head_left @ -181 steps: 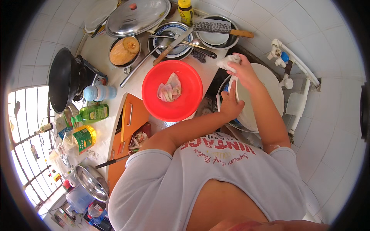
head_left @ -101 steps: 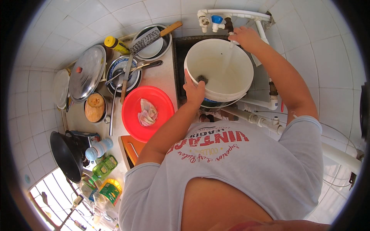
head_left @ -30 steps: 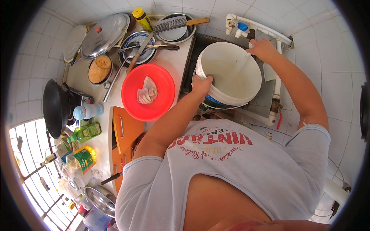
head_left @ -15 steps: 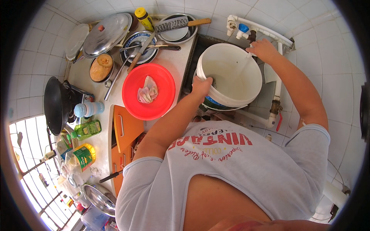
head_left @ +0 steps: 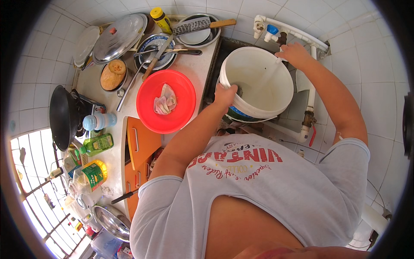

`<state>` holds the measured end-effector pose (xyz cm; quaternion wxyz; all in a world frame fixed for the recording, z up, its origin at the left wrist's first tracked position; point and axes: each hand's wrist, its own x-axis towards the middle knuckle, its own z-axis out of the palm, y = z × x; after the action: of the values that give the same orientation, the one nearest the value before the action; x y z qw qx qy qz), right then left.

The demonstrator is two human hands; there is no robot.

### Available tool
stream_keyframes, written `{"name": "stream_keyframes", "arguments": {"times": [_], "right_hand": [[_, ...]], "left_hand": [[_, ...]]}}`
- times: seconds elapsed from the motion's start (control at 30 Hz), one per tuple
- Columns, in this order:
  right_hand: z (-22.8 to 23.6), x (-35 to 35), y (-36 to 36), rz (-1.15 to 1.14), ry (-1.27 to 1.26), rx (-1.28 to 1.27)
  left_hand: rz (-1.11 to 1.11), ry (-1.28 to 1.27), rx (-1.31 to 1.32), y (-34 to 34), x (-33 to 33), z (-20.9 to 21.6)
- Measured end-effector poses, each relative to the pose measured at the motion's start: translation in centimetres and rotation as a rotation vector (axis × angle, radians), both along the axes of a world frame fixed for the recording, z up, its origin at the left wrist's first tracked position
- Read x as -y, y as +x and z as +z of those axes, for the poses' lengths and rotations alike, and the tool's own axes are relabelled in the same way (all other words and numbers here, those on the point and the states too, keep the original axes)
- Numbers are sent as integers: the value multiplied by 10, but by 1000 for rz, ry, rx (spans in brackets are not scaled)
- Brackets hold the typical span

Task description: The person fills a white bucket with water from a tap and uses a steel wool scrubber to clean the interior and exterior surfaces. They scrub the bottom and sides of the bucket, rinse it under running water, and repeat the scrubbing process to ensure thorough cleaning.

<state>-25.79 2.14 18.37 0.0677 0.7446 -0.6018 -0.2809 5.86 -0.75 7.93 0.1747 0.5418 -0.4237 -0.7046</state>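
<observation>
A white plastic bucket (head_left: 255, 113) stands tilted in the dark sink. My left hand (head_left: 226, 96) grips its near left rim, thumb over the edge. At the back right, my right hand (head_left: 296, 55) is closed around a short pale spout (head_left: 279, 58) below the wall tap (head_left: 282, 39). From that spout a stream of water (head_left: 267, 77) runs into the bucket. Some water lies at the bottom, with a dark patch by my left thumb that I cannot make out. A red basin (head_left: 186, 108) holding a pale, wet-looking piece (head_left: 165, 100) sits left of my left forearm.
On the counter behind the basin are a cleaver (head_left: 189, 28), a long knife (head_left: 158, 56), bowls and a pot lid (head_left: 120, 39). A black wok (head_left: 62, 116) and several bottles stand at the left. White pipes (head_left: 311, 95) and a red valve lever (head_left: 312, 135) run along the right wall.
Both hands and the bucket stay almost where they were. The water stream inside the bucket looks a little broader now.
</observation>
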Motion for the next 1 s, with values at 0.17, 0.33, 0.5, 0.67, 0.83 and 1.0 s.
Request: {"name": "stream_keyframes", "arguments": {"times": [0.17,0.33,0.5,0.67,0.83,1.0], "right_hand": [[2,-6,-3,66,-61,-3],[4,3,-6,-138,114,9],[-19,9,-7,-961,80,502],[-22,1,13,-1761,-62,1292],[-49,4,-2,-1948,-135,1629],[-71,-6,23,-1731,-400,1798]], "left_hand": [[15,2,40,-4,1,-1],[-1,22,-10,-3,1,-2],[-61,25,-25,4,-3,-8],[-71,11,-22,9,-9,-19],[-40,7,-51,6,-12,-28],[-33,-36,10,25,-23,-20]]}}
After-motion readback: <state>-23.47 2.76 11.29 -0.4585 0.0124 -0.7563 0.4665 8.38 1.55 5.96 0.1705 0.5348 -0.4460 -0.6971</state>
